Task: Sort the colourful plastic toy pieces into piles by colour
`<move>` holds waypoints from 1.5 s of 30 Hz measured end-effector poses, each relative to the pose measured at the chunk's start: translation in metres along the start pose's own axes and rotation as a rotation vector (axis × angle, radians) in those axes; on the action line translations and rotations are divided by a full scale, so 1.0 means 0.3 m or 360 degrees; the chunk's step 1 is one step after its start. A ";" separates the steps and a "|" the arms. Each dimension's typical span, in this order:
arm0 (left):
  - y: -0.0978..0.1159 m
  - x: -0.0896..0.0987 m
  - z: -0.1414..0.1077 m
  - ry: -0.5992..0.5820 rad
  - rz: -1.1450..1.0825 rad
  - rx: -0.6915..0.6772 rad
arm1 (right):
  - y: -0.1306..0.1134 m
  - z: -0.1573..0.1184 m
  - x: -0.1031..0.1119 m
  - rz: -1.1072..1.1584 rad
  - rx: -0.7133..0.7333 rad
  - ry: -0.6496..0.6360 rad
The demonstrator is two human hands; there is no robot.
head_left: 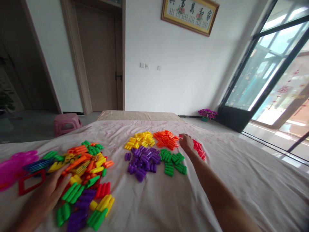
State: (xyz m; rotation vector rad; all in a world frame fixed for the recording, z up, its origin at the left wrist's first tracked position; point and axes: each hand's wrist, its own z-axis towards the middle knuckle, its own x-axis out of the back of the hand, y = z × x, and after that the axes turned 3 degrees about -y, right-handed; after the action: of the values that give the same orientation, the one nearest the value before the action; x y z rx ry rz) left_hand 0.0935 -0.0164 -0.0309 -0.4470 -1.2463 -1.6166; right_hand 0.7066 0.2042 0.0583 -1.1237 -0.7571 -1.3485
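Head view: a pale wrinkled cloth [149,206] is spread in front of the person, and many plastic pieces lie upon it.
Left hand: this hand [51,187] reaches to the mixed pile [98,169], its fingers at the near left edge of it; whether they grip a piece, I cannot tell.
Right hand: this one [186,142] is stretched far forward, between the orange group [167,139] and the red group [198,149] – its fingertips are partly hidden, so I cannot tell if they are closed on something.
Hands: they are well apart from each other.
Mixed pile: green, orange, yellow, red and purple pieces are lying over one another.
Other colour groups: the yellow group [140,140] is left of the orange; nearer are the purple group [145,158] and, just beside it, the green group [170,156].
Left edge: a magenta object [20,164] and a red frame [21,187] lie near the left hand.
Floor: a pink stool [67,120] stands beyond the cloth.
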 end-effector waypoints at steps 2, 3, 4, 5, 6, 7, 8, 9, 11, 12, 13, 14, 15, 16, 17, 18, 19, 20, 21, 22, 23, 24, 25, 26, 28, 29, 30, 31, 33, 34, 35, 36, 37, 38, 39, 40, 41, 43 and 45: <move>0.027 0.023 -0.002 -0.0081 -0.0067 0.0101 | -0.113 -0.042 0.021 0.0224 0.0165 0.0058; 0.043 0.034 -0.004 -0.0109 -0.0087 0.0122 | -0.181 -0.073 0.034 0.0379 0.0274 0.0076; 0.060 0.044 -0.006 -0.0124 -0.0111 0.0105 | -0.254 -0.111 0.050 0.0547 0.0388 0.0074; 0.075 0.053 -0.007 -0.0103 -0.0122 0.0091 | -0.331 -0.157 0.069 0.0698 0.0501 0.0059; 0.088 0.060 -0.008 -0.0075 -0.0120 0.0086 | -0.407 -0.210 0.091 0.0826 0.0640 -0.0019; 0.098 0.065 -0.009 -0.0080 -0.0110 0.0077 | -0.483 -0.268 0.115 0.0923 0.0764 -0.0121; 0.105 0.070 -0.010 -0.0075 -0.0100 0.0084 | -0.554 -0.330 0.141 0.1004 0.0859 -0.0202; 0.109 0.073 -0.011 -0.0073 -0.0093 0.0080 | -0.621 -0.393 0.166 0.1052 0.0981 -0.0301; 0.111 0.078 -0.014 -0.0088 -0.0100 0.0059 | -0.734 -0.513 0.205 0.1088 0.1218 -0.0514; 0.110 0.080 -0.015 -0.0092 -0.0110 0.0049 | -0.780 -0.567 0.216 0.1066 0.1319 -0.0653; 0.107 0.081 -0.015 -0.0097 -0.0121 0.0042 | -0.818 -0.615 0.220 0.1005 0.1392 -0.0795; 0.104 0.081 -0.016 -0.0100 -0.0131 0.0040 | -0.850 -0.658 0.217 0.0939 0.1433 -0.0882; 0.101 0.081 -0.016 -0.0103 -0.0137 0.0043 | -0.875 -0.694 0.209 0.0880 0.1442 -0.0915; 0.098 0.080 -0.016 -0.0106 -0.0140 0.0049 | -0.894 -0.725 0.197 0.0818 0.1427 -0.0915; 0.096 0.079 -0.016 -0.0107 -0.0140 0.0059 | -0.909 -0.749 0.183 0.0758 0.1404 -0.0900; 0.095 0.078 -0.016 -0.0110 -0.0139 0.0069 | -0.920 -0.767 0.168 0.0700 0.1386 -0.0890; 0.096 0.078 -0.015 -0.0110 -0.0139 0.0076 | -0.929 -0.780 0.154 0.0648 0.1376 -0.0891; 0.097 0.078 -0.015 -0.0107 -0.0142 0.0080 | -0.935 -0.789 0.142 0.0610 0.1376 -0.0905; 0.099 0.079 -0.014 -0.0104 -0.0150 0.0080 | -0.941 -0.794 0.134 0.0591 0.1376 -0.0923; 0.102 0.079 -0.013 -0.0103 -0.0161 0.0077 | -0.945 -0.797 0.129 0.0597 0.1364 -0.0936; 0.105 0.080 -0.012 -0.0107 -0.0176 0.0072 | -0.947 -0.800 0.126 0.0626 0.1336 -0.0943; 0.106 0.081 -0.012 -0.0111 -0.0191 0.0069 | -0.950 -0.802 0.126 0.0666 0.1294 -0.0952; 0.106 0.080 -0.011 -0.0121 -0.0204 0.0069 | -0.951 -0.803 0.127 0.0710 0.1249 -0.0969; 0.103 0.079 -0.010 -0.0135 -0.0214 0.0072 | -0.951 -0.804 0.129 0.0762 0.1211 -0.0988; 0.090 0.071 -0.008 -0.0152 -0.0216 0.0089 | -0.950 -0.798 0.131 0.0919 0.1168 -0.0998; 0.080 0.064 -0.006 -0.0163 -0.0226 0.0094 | -0.947 -0.787 0.131 0.1030 0.1150 -0.0987; 0.069 0.057 -0.004 -0.0158 -0.0236 0.0099 | -0.941 -0.769 0.132 0.1164 0.1127 -0.0973; 0.059 0.050 -0.002 -0.0169 -0.0234 0.0104 | -0.932 -0.742 0.132 0.1316 0.1082 -0.0948; 0.042 0.039 0.003 -0.0176 -0.0238 0.0109 | -0.896 -0.665 0.136 0.1594 0.0899 -0.0811; 0.038 0.036 0.005 -0.0174 -0.0248 0.0092 | -0.867 -0.617 0.137 0.1697 0.0773 -0.0697; 0.036 0.034 0.006 -0.0182 -0.0246 0.0085 | -0.828 -0.567 0.139 0.1750 0.0632 -0.0531; 0.036 0.034 0.007 -0.0173 -0.0247 0.0087 | -0.781 -0.516 0.139 0.1755 0.0511 -0.0359; 0.037 0.035 0.007 -0.0165 -0.0248 0.0092 | -0.726 -0.468 0.137 0.1763 0.0399 -0.0216; 0.038 0.036 0.007 -0.0156 -0.0250 0.0099 | -0.665 -0.425 0.133 0.1776 0.0292 -0.0113; 0.039 0.036 0.006 -0.0147 -0.0260 0.0100 | -0.599 -0.388 0.127 0.1748 0.0176 -0.0037; 0.040 0.036 0.006 -0.0136 -0.0275 0.0097 | -0.531 -0.358 0.120 0.1667 0.0033 0.0044; 0.039 0.034 0.005 -0.0128 -0.0291 0.0093 | -0.463 -0.335 0.112 0.1539 -0.0104 0.0119; 0.033 0.028 0.006 -0.0122 -0.0321 0.0096 | -0.337 -0.309 0.099 0.1310 -0.0345 0.0239; 0.025 0.021 0.008 -0.0144 -0.0337 0.0121 | -0.236 -0.301 0.093 0.1257 -0.0476 0.0327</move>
State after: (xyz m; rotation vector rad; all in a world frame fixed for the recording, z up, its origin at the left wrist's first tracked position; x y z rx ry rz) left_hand 0.0967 -0.0171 -0.0213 -0.3532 -1.4587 -1.7341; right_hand 0.6248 0.1194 0.0672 -1.3014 0.0691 -0.8814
